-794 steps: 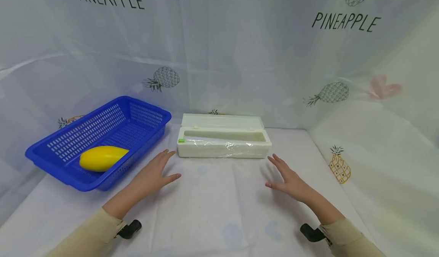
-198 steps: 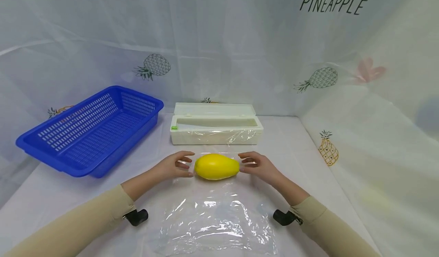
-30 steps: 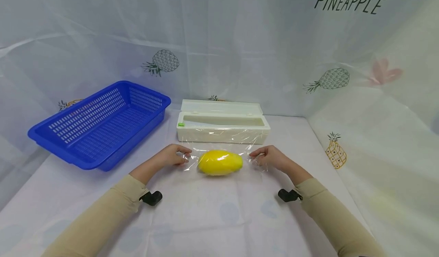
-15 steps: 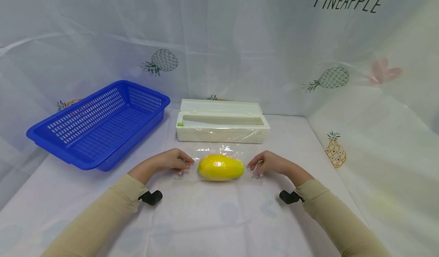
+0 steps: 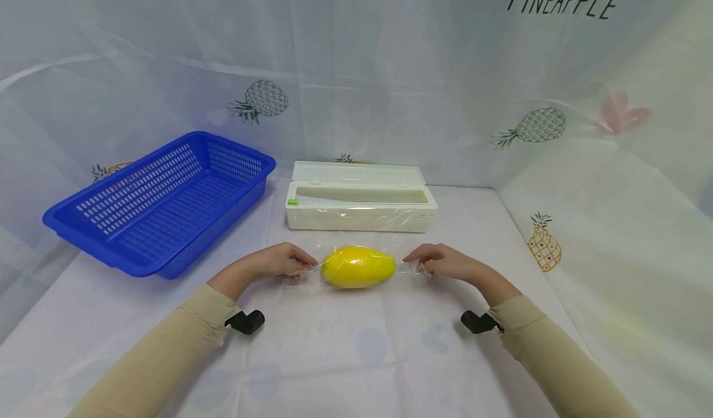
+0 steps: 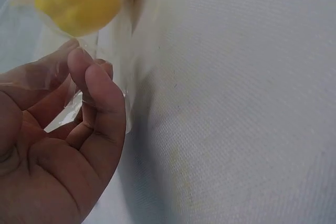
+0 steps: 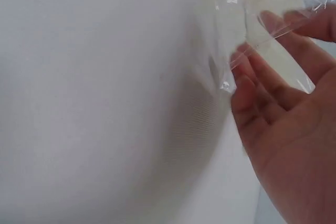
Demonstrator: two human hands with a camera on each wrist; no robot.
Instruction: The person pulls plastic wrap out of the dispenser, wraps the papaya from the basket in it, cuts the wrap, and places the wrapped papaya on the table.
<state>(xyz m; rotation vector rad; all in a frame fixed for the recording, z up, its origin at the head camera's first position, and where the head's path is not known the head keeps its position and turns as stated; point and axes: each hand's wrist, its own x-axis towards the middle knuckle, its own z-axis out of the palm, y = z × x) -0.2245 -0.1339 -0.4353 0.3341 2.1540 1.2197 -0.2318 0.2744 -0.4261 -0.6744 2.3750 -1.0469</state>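
We see the yellow fruit [image 5: 358,267] mid-frame in clear film [image 5: 411,268], long axis running L–R, narrower end pointing R. L hand [image 5: 278,261] & R hand [image 5: 448,262] are just off its 2 ends, thumb & fingertips of each pinching film. White box [image 5: 359,219] is near, just above; blue basket [image 5: 245,202] takes upper left. Our room: white cloth [image 5: 334,350] from fruit to bottom edge, b/w 2 sleeves [image 5: 161,353].
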